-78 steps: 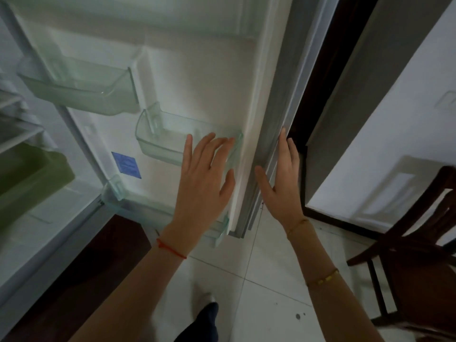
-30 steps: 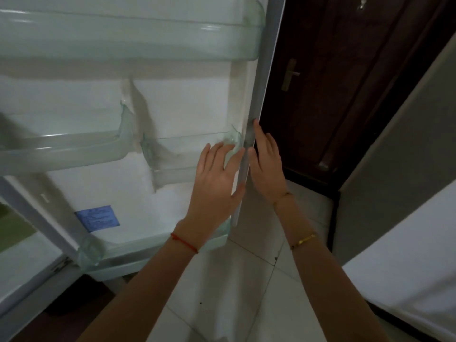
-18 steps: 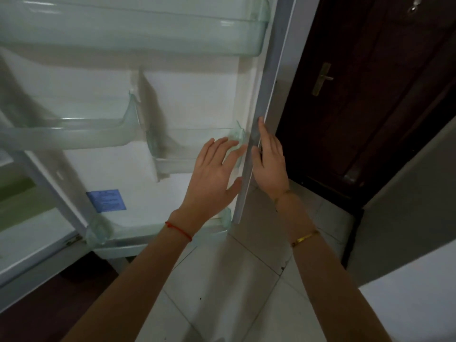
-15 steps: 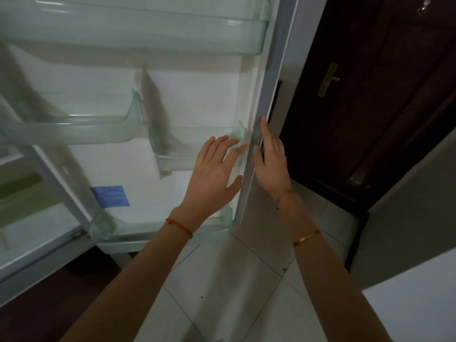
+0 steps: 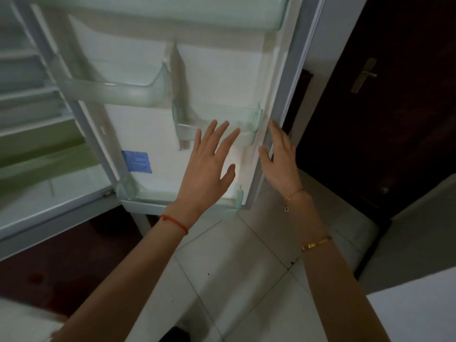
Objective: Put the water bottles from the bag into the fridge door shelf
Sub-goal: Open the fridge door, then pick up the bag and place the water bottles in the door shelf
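Note:
The white fridge door (image 5: 222,77) stands open in front of me, its inner side facing me. It carries several clear greenish shelves: a long upper one (image 5: 118,91), a small middle one (image 5: 254,119) and a bottom one (image 5: 177,204); all look empty. My left hand (image 5: 209,169) is spread flat in front of the door's inner panel, fingers apart, holding nothing. My right hand (image 5: 281,161) rests open along the door's outer edge (image 5: 293,82). No water bottles and no bag are in view.
The fridge interior with a green drawer (image 5: 47,159) and white shelves lies to the left. A dark wooden room door with a brass handle (image 5: 364,75) is to the right. White floor tiles (image 5: 246,280) run below, and a white surface (image 5: 419,314) fills the bottom right corner.
The door has swung further toward the dark room door and the view has shifted right. Both hands stay on it, the left hand now lower in front of the panel.

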A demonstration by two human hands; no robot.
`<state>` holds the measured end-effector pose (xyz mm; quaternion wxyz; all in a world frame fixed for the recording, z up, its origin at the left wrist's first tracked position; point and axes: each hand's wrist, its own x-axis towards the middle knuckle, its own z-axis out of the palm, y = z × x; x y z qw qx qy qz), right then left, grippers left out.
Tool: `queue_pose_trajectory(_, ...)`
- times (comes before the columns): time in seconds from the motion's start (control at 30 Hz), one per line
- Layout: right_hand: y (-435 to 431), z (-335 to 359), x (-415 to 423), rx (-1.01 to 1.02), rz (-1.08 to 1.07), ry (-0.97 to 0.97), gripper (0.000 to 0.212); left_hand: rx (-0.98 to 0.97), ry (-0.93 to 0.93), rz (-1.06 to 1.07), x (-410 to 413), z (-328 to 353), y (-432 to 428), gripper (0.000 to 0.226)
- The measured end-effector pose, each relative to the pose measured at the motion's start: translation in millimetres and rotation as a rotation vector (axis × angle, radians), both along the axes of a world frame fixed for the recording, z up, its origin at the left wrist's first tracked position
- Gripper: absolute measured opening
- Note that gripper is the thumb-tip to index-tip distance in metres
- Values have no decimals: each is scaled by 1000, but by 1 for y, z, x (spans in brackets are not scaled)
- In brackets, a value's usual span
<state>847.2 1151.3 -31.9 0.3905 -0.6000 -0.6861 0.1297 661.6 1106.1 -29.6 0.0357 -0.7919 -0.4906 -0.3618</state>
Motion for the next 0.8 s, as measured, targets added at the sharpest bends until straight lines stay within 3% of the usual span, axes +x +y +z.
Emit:
queue_pose_trajectory(0.13, -34, -22, -21, -60, -10, 28, 57, -75, -107, 43, -24, -15, -34, 59)
queue_pose_trajectory(0.37, -92, -61, -70, -145, 166, 30, 50, -259, -264, 129, -80, -50, -99, 62)
queue_pose_trajectory(0.8, -172, -115, -222, -287, 442, -31, 46, -379, -383, 367, -226, -98, -216, 58)
